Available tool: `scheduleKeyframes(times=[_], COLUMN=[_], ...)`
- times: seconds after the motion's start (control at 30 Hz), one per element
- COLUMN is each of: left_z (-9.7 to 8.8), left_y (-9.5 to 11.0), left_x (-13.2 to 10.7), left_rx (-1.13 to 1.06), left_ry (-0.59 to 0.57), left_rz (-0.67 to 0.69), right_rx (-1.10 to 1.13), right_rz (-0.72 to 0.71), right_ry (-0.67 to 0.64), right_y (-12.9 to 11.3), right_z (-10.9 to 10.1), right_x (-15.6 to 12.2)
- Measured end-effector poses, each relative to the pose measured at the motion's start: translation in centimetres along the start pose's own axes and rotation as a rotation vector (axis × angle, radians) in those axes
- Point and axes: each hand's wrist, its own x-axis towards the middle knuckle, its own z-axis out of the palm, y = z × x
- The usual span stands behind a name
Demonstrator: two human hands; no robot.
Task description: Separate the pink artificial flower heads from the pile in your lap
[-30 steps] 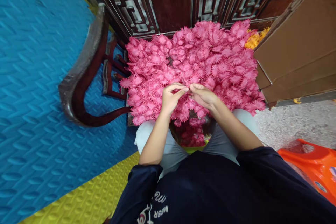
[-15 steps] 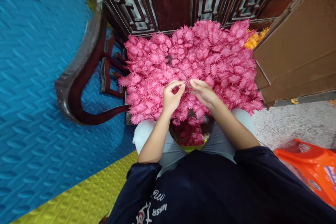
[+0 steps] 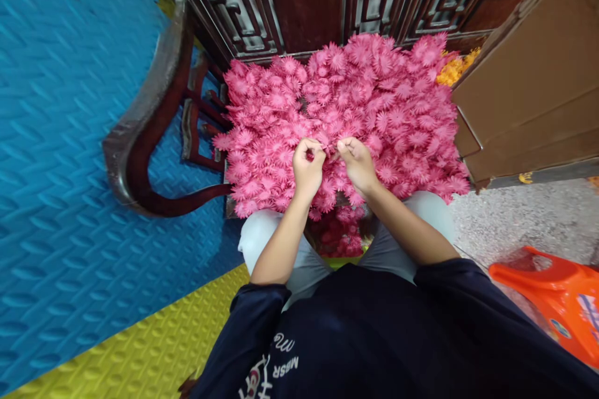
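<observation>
A thick spread of pink artificial flowers (image 3: pixel 397 118) covers the seat in front of me. Over its near middle, my left hand (image 3: pixel 307 165) is closed in a pinch, with pink petals at its fingertips that look like a small pink flower. My right hand (image 3: pixel 358 165) is closed too, thumb against index finger, a short gap to the right of the left. What it pinches is too small to make out against the pink behind it. Both hands hover just above the flowers.
A curved dark wooden armrest (image 3: pixel 135 143) stands to the left, and a carved wooden backrest (image 3: pixel 309 0) rises behind. At right are a cardboard box (image 3: pixel 528 93), yellow-orange flowers (image 3: pixel 452 72) and an orange plastic stool (image 3: pixel 552 293). More pink flowers (image 3: pixel 344 230) lie low between my knees.
My fingertips have drawn slightly apart from near touching. The right hand has turned more upright and its fingers have curled in; the left fingers are more bent.
</observation>
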Motion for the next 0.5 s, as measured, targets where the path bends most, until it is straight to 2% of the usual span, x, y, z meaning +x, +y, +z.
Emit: scheduleKeyframes(times=[0.13, 0.23, 0.33, 0.43, 0.5], left_z=[0.3, 0.4, 0.6, 0.8, 0.3], left_y=[-0.1, 0.0, 0.4, 0.8, 0.9], left_x=[-0.2, -0.2, -0.3, -0.4, -0.2], left_rx=[0.002, 0.048, 0.078, 0.102, 0.104], left_ry=[0.045, 0.145, 0.222, 0.194, 0.241], left_rz=[0.038, 0.072, 0.120, 0.166, 0.168], right_rx=[0.036, 0.036, -0.020, -0.090, -0.069], right_rz=[0.118, 0.179, 0.079, -0.049, -0.040], right_ry=[0.005, 0.039, 0.118, 0.155, 0.206], right_y=[-0.2, -0.4, -0.4, -0.2, 0.0], right_z=[0.4, 0.6, 0.8, 0.8, 0.2], right_x=[-0.3, -0.3, -0.5, -0.6, -0.3])
